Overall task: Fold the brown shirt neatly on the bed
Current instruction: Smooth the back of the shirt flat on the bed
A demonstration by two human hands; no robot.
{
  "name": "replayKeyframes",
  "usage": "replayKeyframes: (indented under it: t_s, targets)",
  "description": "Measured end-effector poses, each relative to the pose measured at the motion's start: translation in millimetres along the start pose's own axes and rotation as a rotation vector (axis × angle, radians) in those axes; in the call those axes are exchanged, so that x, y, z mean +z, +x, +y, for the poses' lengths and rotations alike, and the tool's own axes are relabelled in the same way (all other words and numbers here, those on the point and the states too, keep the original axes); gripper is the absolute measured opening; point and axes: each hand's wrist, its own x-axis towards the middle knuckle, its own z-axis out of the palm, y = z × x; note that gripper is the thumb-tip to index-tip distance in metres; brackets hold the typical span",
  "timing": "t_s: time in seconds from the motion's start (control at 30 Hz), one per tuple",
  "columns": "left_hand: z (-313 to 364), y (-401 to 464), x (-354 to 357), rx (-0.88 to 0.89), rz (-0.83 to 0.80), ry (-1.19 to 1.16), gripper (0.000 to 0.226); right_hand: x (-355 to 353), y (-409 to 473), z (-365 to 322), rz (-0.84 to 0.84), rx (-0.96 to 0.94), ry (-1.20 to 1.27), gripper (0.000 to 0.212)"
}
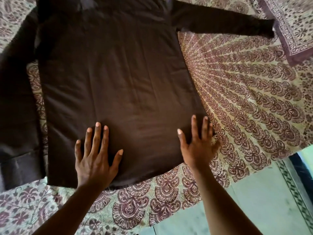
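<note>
Across the bed (245, 92) the brown shirt (115, 78) lies spread flat, one sleeve reaching toward two o'clock, the other running down the nine o'clock side. Near its hem at six o'clock, the left hand (96, 158) presses flat, fingers straight and spread; the right hand (198, 145) lies flat on the five o'clock corner, fingers straight, close together. A patterned pillow (294, 26) sits at one o'clock.

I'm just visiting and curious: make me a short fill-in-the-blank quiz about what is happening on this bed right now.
1. Both hands lie flat near the hem of the ____ shirt.
2. The left hand and right hand have their fingers ____, gripping nothing.
3. The far sleeve stretches out toward the ____ side of the picture.
4. The shirt lies on a patterned ____.

Missing words: brown; straight; right; bedspread
</note>
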Motion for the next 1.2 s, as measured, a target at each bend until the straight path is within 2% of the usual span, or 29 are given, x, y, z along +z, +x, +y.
replayKeyframes:
  t_s: [0.1,0.17,0.27,0.37,0.57,0.67,0.73,0.8,0.9,0.97,1.1,1.2]
  targets:
    - [0.9,-2.7,-4.1,-0.01,-0.009,-0.01,0.086,-11.7,-0.7,14.0,-0.031,0.16,-0.013,0.098]
    - [1.1,-8.0,-5.4,-0.012,-0.006,-0.018,0.086,-21.9,2.0,-12.9,0.082,0.065,-0.037,0.097]
    - [-0.6,-19.7,-3.7,0.003,-0.009,-0.023,0.085,-21.0,2.4,-74.3,0.148,-0.166,-0.005,0.088]
    - [-10.5,-41.5,0.5,0.043,-0.023,-0.032,0.081,-3.0,-20.9,-111.8,0.025,-0.45,-0.012,0.082]
    - [-43.6,-86.2,-4.5,0.149,-0.03,-0.17,0.067,-1.0,-94.4,-78.4,-0.19,-1.067,-0.156,0.079]
    - [-63.0,-70.1,-23.7,0.115,0.06,-0.213,0.063,-14.7,-91.3,-87.2,-0.168,-1.326,-0.156,0.074]
    - [-83.1,-45.2,-33.9,0.08,0.114,-0.15,0.064,-21.3,-74.2,-124.8,-0.096,-1.292,-0.102,0.072]
    - [-106.7,-24.9,-34.5,0.074,0.076,-0.051,0.069,-21.6,-53.0,-169.2,-0.02,-1.116,-0.057,0.073]
    - [-136.3,-27.5,-22.2,0.097,-0.015,0.052,0.073,-7.1,-40.8,-208.4,-0.058,-0.964,-0.103,0.078]
    - [-143.9,-41.3,-17.1,0.116,-0.044,0.08,0.073,5.5,-54.7,-204.0,-0.105,-1.056,-0.156,0.077]
    - [-142.5,-65.1,-21.0,0.136,-0.084,0.065,0.073,6.6,-105.3,-160.5,-0.253,-1.376,-0.186,0.068]
    - [-144.2,-60.6,-33.1,0.138,-0.019,0.022,0.065,-3.8,-113.4,-152.4,-0.289,-1.429,-0.118,0.062]
